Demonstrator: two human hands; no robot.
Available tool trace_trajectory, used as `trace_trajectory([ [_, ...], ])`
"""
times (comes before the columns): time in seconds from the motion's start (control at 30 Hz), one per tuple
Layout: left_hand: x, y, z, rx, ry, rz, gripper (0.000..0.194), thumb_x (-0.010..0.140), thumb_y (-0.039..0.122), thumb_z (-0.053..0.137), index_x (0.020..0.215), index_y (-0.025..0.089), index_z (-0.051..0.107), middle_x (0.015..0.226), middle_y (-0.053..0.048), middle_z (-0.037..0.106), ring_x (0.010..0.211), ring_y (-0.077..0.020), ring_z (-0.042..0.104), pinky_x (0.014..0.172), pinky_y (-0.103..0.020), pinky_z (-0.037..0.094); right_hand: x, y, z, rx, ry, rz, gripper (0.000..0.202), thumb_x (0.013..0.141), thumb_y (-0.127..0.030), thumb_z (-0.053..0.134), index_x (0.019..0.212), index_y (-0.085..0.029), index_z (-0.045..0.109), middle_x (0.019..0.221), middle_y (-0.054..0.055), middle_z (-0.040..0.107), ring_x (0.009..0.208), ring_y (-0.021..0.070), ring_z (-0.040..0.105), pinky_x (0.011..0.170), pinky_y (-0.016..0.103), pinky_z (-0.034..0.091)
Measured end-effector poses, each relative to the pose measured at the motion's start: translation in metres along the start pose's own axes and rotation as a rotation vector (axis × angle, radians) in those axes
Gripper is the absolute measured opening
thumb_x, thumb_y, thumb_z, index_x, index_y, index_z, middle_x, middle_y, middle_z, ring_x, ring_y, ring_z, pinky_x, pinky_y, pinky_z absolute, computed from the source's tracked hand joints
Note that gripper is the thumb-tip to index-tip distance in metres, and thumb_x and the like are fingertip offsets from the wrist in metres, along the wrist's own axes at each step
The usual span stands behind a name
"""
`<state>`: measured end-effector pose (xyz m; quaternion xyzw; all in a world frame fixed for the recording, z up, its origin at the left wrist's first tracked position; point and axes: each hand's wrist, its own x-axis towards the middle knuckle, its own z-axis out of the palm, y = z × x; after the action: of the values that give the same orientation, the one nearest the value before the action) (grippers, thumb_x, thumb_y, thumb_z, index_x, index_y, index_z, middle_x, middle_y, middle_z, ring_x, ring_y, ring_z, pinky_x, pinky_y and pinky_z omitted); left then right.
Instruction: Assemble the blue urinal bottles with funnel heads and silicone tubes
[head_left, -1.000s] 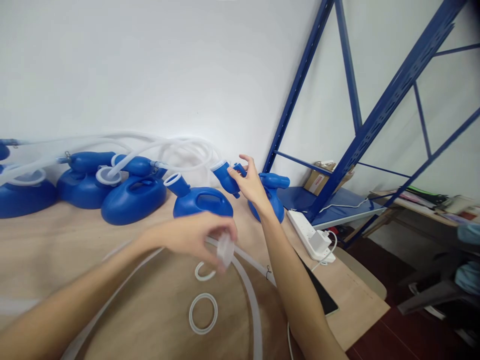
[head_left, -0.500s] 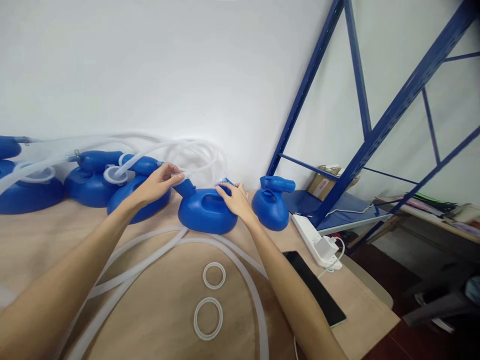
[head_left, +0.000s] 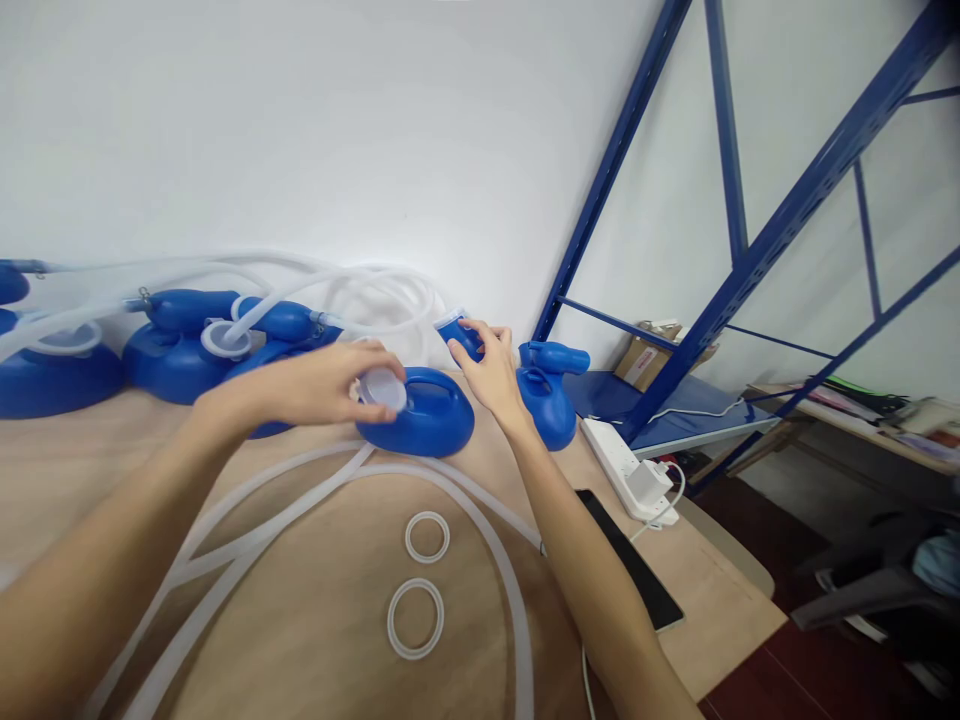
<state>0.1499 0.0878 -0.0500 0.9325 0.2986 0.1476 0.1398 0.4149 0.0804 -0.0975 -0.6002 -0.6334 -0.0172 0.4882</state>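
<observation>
White cap (head_left: 384,389) in left hand (head_left: 326,388), now before the bottle (head_left: 436,425)

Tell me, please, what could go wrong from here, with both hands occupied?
The translucent cap is held in the fingers of the left hand, so it might slip and fall.
The right hand grips a blue piece above the table; a loose grip could drop it.
Loose tubing loops across the table in front of the bottle, and a forearm could perhaps drag it.
</observation>
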Motion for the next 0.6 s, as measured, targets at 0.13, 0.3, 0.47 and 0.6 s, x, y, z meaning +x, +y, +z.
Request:
trace_trajectory([
  [0.13, 0.002, 0.031, 0.029, -0.039, -0.453, 0.003, 0.049, 0.079, 0.047, 0.074, 0.123, 0.027, 0.071, 0.121, -0.006, 0.072, 0.11, -0.0289, 0.067, 0.09, -0.034, 0.052, 0.001, -0.01, -0.01, 0.037, 0.021, -0.042, 0.039, 0.098, -0.042, 0.067, 0.135, -0.031, 0.07, 0.12, 0.009, 0.053, 0.116, 0.0276, 0.063, 0.115, 0.051, 0.047],
  [0.3, 0.009, 0.048, 0.053, -0.008, -0.66, 0.027, 0.049, 0.076, 0.032, 0.072, 0.125, 0.027, 0.07, 0.124, -0.006, 0.072, 0.115, -0.0293, 0.067, 0.092, -0.035, 0.052, -0.003, -0.019, -0.015, 0.05, -0.05, -0.061, 0.038, 0.097, -0.043, 0.067, 0.134, -0.034, 0.07, 0.119, 0.008, 0.052, 0.117, 0.0273, 0.062, 0.114, 0.052, 0.048],
  [0.47, 0.002, 0.049, 0.04, 0.104, -0.602, -0.108, 0.048, 0.07, 0.023, 0.076, 0.118, 0.024, 0.071, 0.125, -0.009, 0.071, 0.113, -0.0315, 0.068, 0.089, -0.036, 0.053, -0.005, -0.024, -0.017, 0.069, -0.108, -0.078, 0.038, 0.097, -0.045, 0.067, 0.134, -0.035, 0.069, 0.121, 0.007, 0.051, 0.118, 0.0266, 0.06, 0.112, 0.052, 0.049],
  [0.6, -0.011, 0.062, 0.034, 0.167, -0.55, -0.03, 0.046, 0.067, 0.029, 0.087, 0.111, 0.024, 0.076, 0.122, -0.01, 0.074, 0.118, -0.0355, 0.067, 0.094, -0.04, 0.054, -0.004, -0.026, -0.021, 0.063, -0.123, -0.059, 0.04, 0.098, -0.045, 0.066, 0.136, -0.033, 0.069, 0.122, 0.008, 0.051, 0.117, 0.0271, 0.06, 0.112, 0.053, 0.049],
])
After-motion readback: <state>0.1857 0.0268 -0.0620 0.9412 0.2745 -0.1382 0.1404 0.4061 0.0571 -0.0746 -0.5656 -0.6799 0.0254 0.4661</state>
